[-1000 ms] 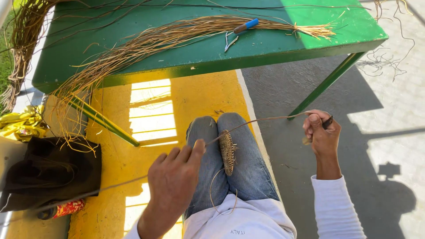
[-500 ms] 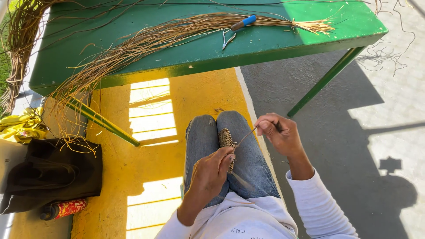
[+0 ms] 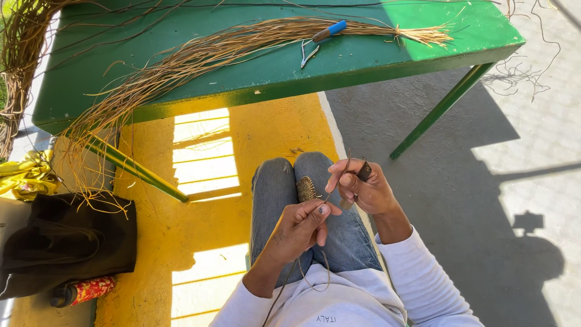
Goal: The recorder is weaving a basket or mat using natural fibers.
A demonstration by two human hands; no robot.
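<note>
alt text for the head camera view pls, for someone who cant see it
Seen from above, a seated person in jeans works a thin fibre strand between the left hand and right hand, over a small woven piece on the knees. A green table ahead holds long dried grass and blue-handled pliers.

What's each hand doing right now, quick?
Left hand: closed, pinching a thin fibre strand beside the small woven piece.
Right hand: closed on a small dark tool and the strand.
</note>
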